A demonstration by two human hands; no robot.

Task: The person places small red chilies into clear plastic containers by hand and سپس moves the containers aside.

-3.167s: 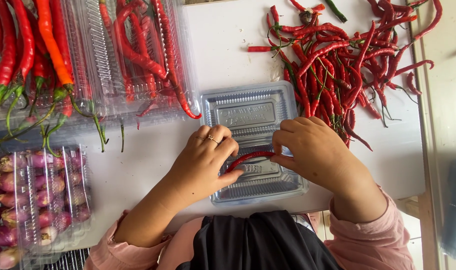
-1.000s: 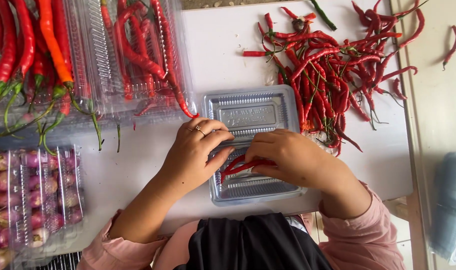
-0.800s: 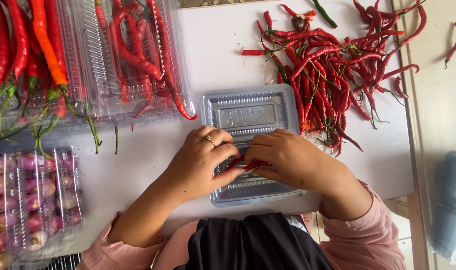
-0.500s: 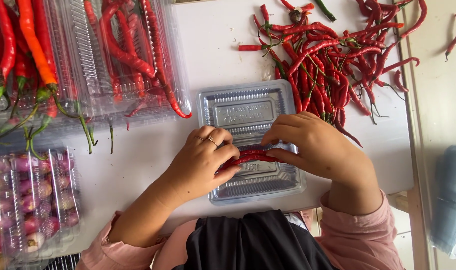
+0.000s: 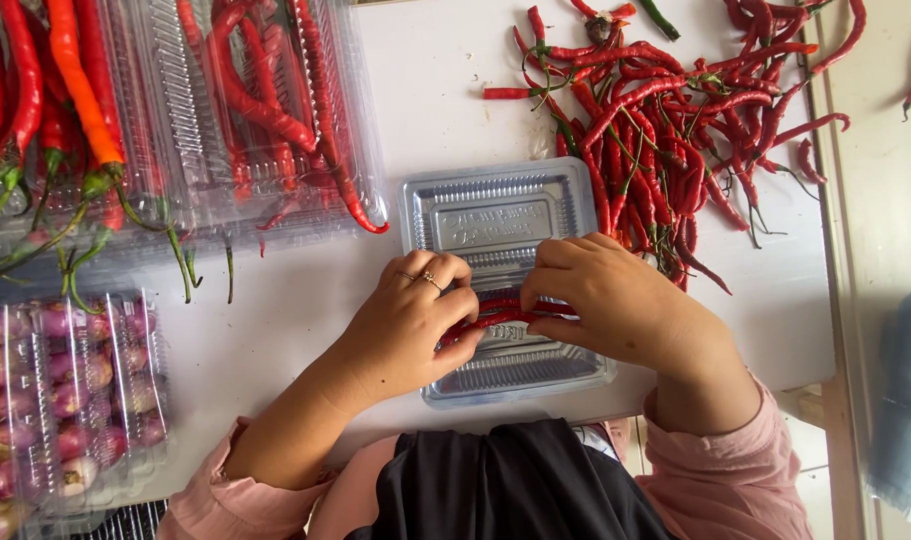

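Red chillies, about three, pinched between fingers of left hand and right hand, over one clear tray.

Two hands: left hand, right hand. One open clear tray at centre. One loose chilli pile at one o'clock. One shallot pack at eight o'clock. Two rings.
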